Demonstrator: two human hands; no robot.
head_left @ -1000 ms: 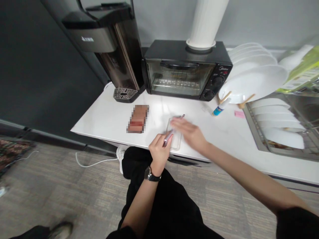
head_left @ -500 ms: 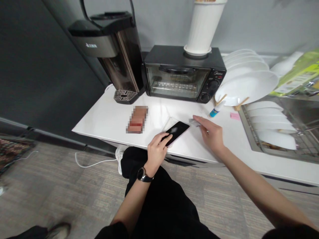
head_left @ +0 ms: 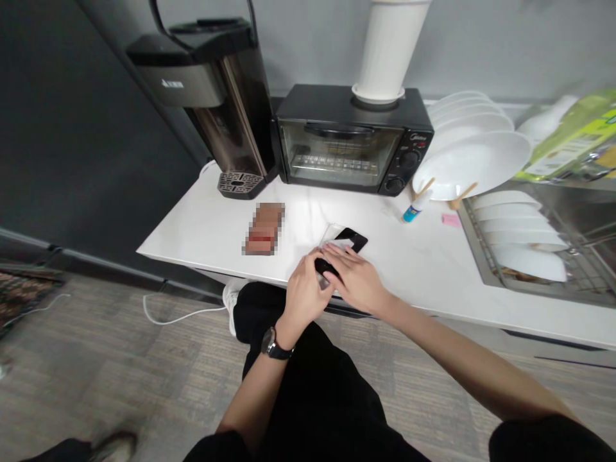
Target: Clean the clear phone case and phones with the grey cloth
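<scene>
Head view. A black phone [head_left: 347, 242] lies near the front edge of the white counter [head_left: 202, 224], partly over a clear case [head_left: 330, 232]. The left hand [head_left: 304, 290] is curled around the phone's near end, gripping it; the right hand [head_left: 355, 277] lies flat, fingers extended, pressing a small pale wipe [head_left: 339, 244] onto the screen. A watch [head_left: 272, 344] sits on the left wrist. Behind stand a toaster oven [head_left: 351, 142], a dark water dispenser [head_left: 216, 96], a small blue-capped bottle [head_left: 412, 208] and white plates [head_left: 474, 151] in a rack. Risk, as a judgement: the phone rests close to the counter's edge, so uneven pressure from the flat hand could tip or slide it off the loose case toward the floor
</scene>
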